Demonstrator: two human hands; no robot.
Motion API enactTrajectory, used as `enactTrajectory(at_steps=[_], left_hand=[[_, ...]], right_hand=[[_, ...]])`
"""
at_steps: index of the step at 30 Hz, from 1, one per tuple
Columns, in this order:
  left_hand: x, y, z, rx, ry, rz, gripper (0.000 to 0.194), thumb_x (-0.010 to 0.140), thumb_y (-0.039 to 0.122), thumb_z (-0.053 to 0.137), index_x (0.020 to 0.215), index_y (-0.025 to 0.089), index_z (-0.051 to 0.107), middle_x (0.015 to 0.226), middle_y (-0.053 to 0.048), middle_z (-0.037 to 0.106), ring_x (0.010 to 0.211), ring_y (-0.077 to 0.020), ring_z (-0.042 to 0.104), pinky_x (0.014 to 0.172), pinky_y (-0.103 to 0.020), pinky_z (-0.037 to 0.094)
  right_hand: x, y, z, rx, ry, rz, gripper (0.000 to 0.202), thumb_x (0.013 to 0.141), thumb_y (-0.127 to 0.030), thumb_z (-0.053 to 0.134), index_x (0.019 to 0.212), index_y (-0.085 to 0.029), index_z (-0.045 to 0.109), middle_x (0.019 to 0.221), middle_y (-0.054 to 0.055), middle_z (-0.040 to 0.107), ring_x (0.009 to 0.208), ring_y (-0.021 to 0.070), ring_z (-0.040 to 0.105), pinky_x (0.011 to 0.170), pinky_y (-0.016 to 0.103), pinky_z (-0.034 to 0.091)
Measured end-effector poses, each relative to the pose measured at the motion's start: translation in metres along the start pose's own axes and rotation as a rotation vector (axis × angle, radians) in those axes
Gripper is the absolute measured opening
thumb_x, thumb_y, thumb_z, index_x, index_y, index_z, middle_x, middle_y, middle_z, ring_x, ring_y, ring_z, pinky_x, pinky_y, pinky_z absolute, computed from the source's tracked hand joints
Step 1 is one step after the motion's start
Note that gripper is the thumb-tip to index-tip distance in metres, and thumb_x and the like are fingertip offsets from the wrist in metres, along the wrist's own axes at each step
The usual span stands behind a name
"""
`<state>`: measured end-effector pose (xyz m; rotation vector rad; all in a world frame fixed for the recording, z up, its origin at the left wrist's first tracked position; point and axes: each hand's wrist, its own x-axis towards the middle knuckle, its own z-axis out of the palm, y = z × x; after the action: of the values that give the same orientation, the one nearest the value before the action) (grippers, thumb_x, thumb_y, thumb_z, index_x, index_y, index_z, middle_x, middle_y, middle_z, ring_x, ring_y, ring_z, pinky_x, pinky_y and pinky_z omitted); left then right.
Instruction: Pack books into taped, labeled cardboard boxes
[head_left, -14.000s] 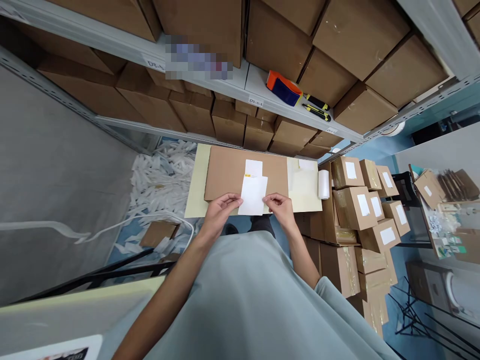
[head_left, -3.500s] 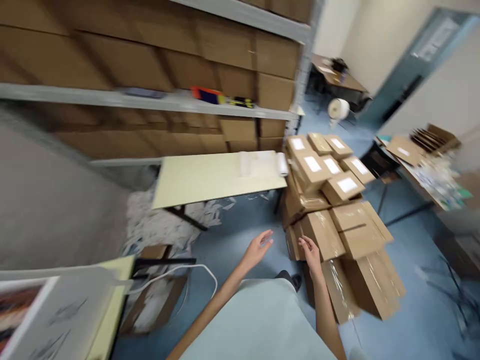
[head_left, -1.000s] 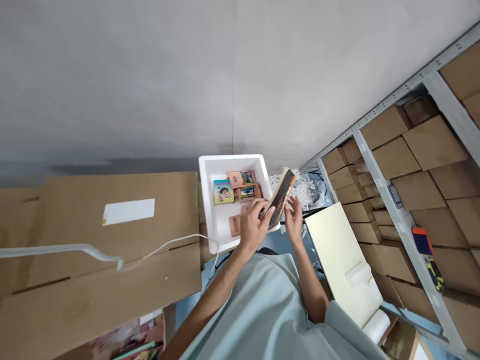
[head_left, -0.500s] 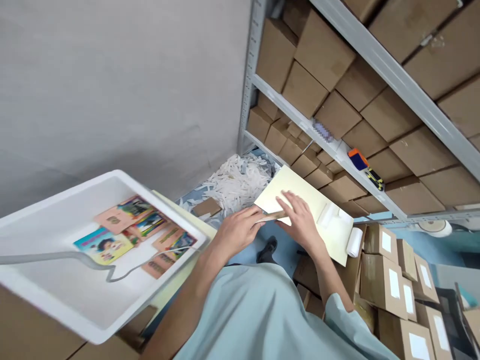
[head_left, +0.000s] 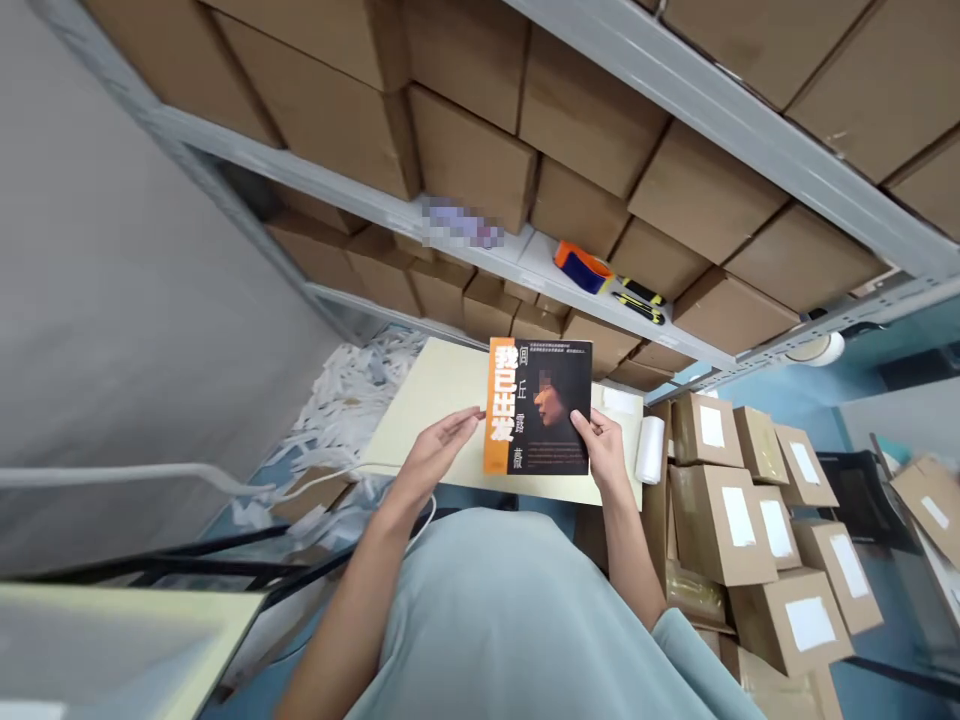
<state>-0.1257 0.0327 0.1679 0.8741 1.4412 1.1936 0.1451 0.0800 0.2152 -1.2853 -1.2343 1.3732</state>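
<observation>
A black book [head_left: 551, 420] with an orange strip down its left side faces me, cover up, above a pale yellow board [head_left: 420, 400]. My right hand [head_left: 606, 450] grips its right edge, thumb on the cover and the other fingers mostly behind. By the book's left edge is my left hand [head_left: 442, 447], its fingers stretched out and the tips at or just touching that edge. A white paper roll [head_left: 649, 450] stands at the board's right end.
Shelves full of cardboard boxes [head_left: 585, 210] rise ahead; an orange and blue tape dispenser [head_left: 583, 267] and yellow-black cutters [head_left: 639, 300] lie on one ledge. Labelled boxes [head_left: 735, 530] are stacked right. Paper strips [head_left: 345, 390] cover the floor left. A white cable [head_left: 225, 482] crosses on the left.
My view has turned right, and the white bin has left it. The book, edge-on between both hands before, now shows its cover. My left hand has loosened from it.
</observation>
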Motion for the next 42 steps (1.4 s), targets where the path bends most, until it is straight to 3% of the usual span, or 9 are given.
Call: enactTrajectory(at_steps=[4, 9, 17, 21, 28, 31, 35, 38, 42], left_hand=[[0.021, 0.021, 0.042, -0.182, -0.171, -0.081, 0.081, 0.066, 0.083, 0.094, 0.112, 0.017, 0.086, 0.122, -0.018, 0.085, 0.121, -0.0381, 0.079, 0.119, -0.053, 0.058], [0.047, 0.054, 0.060, -0.242, -0.269, -0.108, 0.074, 0.056, 0.067, 0.107, 0.107, 0.018, 0.088, 0.109, -0.015, 0.087, 0.108, -0.0380, 0.081, 0.100, -0.049, 0.068], [0.070, 0.078, 0.048, -0.271, -0.263, -0.144, 0.079, 0.050, 0.064, 0.109, 0.108, 0.016, 0.088, 0.103, -0.014, 0.086, 0.108, -0.0398, 0.082, 0.094, -0.050, 0.071], [0.080, 0.080, 0.038, -0.296, -0.227, -0.153, 0.078, 0.049, 0.062, 0.110, 0.107, 0.015, 0.087, 0.104, -0.014, 0.086, 0.107, -0.0388, 0.082, 0.091, -0.048, 0.072], [0.089, 0.075, 0.027, -0.351, -0.178, -0.203, 0.075, 0.048, 0.062, 0.110, 0.103, 0.015, 0.087, 0.100, -0.012, 0.086, 0.103, -0.0368, 0.083, 0.088, -0.046, 0.072], [0.091, 0.073, 0.024, -0.331, -0.184, -0.198, 0.076, 0.050, 0.065, 0.109, 0.102, 0.014, 0.087, 0.100, -0.014, 0.086, 0.103, -0.0380, 0.083, 0.088, -0.048, 0.072], [0.091, 0.072, 0.022, -0.287, -0.186, -0.137, 0.079, 0.054, 0.069, 0.106, 0.106, 0.014, 0.086, 0.101, -0.014, 0.086, 0.100, -0.0368, 0.083, 0.089, -0.049, 0.071], [0.087, 0.072, 0.024, -0.226, -0.188, -0.090, 0.079, 0.061, 0.074, 0.102, 0.111, 0.014, 0.086, 0.102, -0.013, 0.085, 0.096, -0.0339, 0.082, 0.090, -0.047, 0.071], [0.076, 0.070, 0.031, -0.090, -0.193, 0.080, 0.066, 0.076, 0.076, 0.092, 0.104, 0.017, 0.086, 0.112, -0.012, 0.083, 0.107, -0.0311, 0.079, 0.103, -0.042, 0.066]], right_hand=[[0.012, -0.017, -0.016, 0.185, 0.119, 0.021, 0.056, 0.084, -0.069, 0.090, 0.108, -0.019, 0.085, 0.091, 0.005, 0.084, 0.080, 0.0244, 0.078, 0.076, 0.037, 0.066], [0.020, -0.027, -0.017, 0.197, 0.196, 0.020, 0.058, 0.080, -0.072, 0.092, 0.103, -0.019, 0.087, 0.087, 0.004, 0.083, 0.079, 0.0233, 0.076, 0.073, 0.035, 0.065], [0.034, -0.041, 0.004, 0.241, 0.228, -0.007, 0.057, 0.079, -0.070, 0.093, 0.105, -0.020, 0.087, 0.084, 0.001, 0.082, 0.073, 0.0191, 0.072, 0.071, 0.032, 0.062], [0.042, -0.042, 0.020, 0.228, 0.243, -0.020, 0.055, 0.082, -0.072, 0.091, 0.100, -0.019, 0.086, 0.083, 0.001, 0.081, 0.073, 0.0176, 0.069, 0.070, 0.029, 0.060], [0.063, -0.025, 0.034, 0.152, 0.188, 0.029, 0.064, 0.086, -0.077, 0.085, 0.115, -0.020, 0.082, 0.093, 0.004, 0.085, 0.085, 0.0239, 0.079, 0.078, 0.035, 0.066], [0.065, -0.015, 0.036, 0.053, 0.233, -0.006, 0.067, 0.088, -0.077, 0.082, 0.122, -0.020, 0.080, 0.109, 0.011, 0.086, 0.101, 0.0290, 0.083, 0.091, 0.042, 0.068], [0.054, -0.012, 0.045, -0.188, 0.469, -0.127, 0.071, 0.094, -0.070, 0.079, 0.144, -0.021, 0.074, 0.152, 0.018, 0.074, 0.137, 0.0343, 0.073, 0.119, 0.054, 0.060], [0.042, -0.018, 0.065, -0.181, 0.345, -0.136, 0.068, 0.101, -0.065, 0.073, 0.154, -0.022, 0.070, 0.158, 0.016, 0.071, 0.145, 0.0337, 0.070, 0.121, 0.053, 0.061], [0.035, -0.028, 0.093, -0.126, 0.210, -0.086, 0.079, 0.096, -0.064, 0.082, 0.163, -0.026, 0.065, 0.169, 0.012, 0.061, 0.149, 0.0349, 0.068, 0.113, 0.049, 0.068]])
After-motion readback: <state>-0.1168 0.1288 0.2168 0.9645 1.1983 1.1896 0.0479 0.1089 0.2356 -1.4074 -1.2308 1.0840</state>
